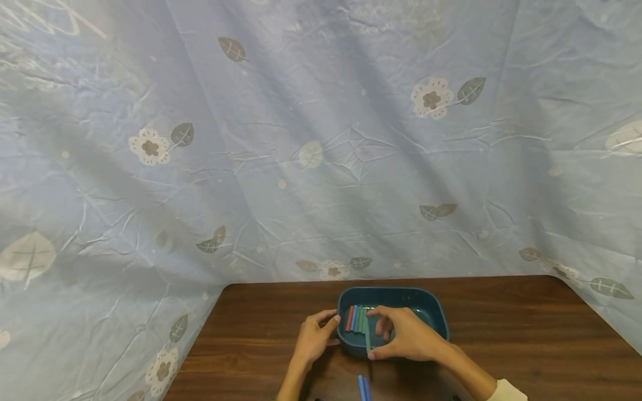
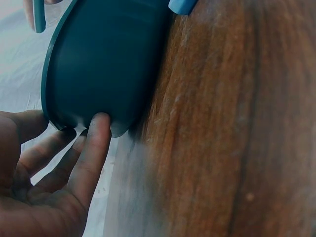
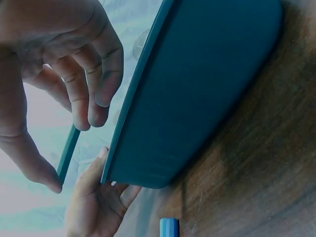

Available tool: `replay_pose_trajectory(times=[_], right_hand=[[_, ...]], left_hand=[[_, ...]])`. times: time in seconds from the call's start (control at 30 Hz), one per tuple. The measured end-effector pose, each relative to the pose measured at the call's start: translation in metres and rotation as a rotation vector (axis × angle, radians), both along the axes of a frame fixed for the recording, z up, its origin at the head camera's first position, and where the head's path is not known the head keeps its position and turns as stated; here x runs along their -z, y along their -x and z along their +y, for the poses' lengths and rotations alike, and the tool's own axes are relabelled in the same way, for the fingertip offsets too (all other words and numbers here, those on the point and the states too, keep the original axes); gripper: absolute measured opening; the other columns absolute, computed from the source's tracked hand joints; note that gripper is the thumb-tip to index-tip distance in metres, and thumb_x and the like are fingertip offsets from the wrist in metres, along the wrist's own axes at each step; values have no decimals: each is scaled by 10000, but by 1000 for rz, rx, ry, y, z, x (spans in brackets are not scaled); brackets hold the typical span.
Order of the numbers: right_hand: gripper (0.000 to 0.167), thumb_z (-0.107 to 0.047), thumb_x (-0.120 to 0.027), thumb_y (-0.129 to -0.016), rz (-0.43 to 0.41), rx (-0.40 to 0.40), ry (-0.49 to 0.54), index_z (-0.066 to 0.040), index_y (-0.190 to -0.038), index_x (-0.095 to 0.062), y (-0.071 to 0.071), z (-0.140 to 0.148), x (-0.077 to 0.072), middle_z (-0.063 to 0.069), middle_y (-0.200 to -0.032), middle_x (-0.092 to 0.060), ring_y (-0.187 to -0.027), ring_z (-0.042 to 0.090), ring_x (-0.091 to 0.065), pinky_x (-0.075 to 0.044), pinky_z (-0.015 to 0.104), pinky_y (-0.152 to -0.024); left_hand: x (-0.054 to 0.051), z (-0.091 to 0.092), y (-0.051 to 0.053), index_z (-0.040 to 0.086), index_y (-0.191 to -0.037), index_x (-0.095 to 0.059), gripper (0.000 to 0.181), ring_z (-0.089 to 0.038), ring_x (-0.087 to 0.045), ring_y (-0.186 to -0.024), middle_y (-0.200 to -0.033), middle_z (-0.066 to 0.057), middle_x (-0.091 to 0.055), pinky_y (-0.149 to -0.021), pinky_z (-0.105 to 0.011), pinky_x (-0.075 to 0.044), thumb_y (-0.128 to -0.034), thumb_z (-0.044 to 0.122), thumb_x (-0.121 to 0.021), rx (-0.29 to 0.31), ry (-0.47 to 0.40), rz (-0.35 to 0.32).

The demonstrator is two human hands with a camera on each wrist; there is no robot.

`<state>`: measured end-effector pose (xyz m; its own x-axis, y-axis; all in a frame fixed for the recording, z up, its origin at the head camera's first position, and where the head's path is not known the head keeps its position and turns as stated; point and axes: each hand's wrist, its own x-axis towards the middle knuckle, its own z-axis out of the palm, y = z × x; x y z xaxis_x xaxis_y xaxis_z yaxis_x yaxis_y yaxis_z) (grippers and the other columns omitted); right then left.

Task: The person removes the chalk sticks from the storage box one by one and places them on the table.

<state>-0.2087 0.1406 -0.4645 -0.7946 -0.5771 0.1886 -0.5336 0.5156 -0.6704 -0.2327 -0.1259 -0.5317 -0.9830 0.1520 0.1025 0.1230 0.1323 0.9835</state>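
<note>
A dark teal rectangular box [image 1: 441, 313] stands on the table. At its left end my left hand [image 1: 312, 337] grips the wall, thumb at the rim and fingers against the outside. Over the box's near side, my right hand [image 1: 413, 335] pinches a slim green stick [image 3: 68, 154] end to end between thumb and fingertips. Inside the box, at the left, a red stick [image 1: 349, 319], a blue stick [image 1: 354, 319] and green sticks [image 1: 360, 321] lie side by side. The right hand hides part of the box's interior.
Blue sticks [image 1: 363, 388] lie on the brown wood-grain table [image 1: 506, 328] in front of the box, cut off by the frame's lower edge. Behind the table hangs a pale blue cloth [image 1: 281, 211] with leaves and flowers; it also borders both sides.
</note>
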Motion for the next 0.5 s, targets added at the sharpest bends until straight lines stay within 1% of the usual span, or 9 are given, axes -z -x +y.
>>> replay_pose_trajectory(times=[0.27, 0.5], right_hand=[[801, -434, -924, -844, 0, -8, 13, -15, -1447, -602, -10, 4, 1, -40, -995, -694, -829, 40, -624, -557, 201, -678], [775, -427, -931, -835, 14, -17, 19, -24, -1422, -625, -16, 6, 2, -51, -1002, -687, -842, 24, -624, -576, 209, -694]], left_hand=[[1, 0, 0, -65, -1392, -662, 408, -296, -766, -1016, -1228, -280, -715, -779, -379, -723, -1068, 181, -679, -7, 4, -12], [1, 0, 2, -68, -1386, -665, 407, -305, -764, -1033, -1242, -284, -717, -777, -395, -724, -1071, 189, -673, 4, -6, -3]])
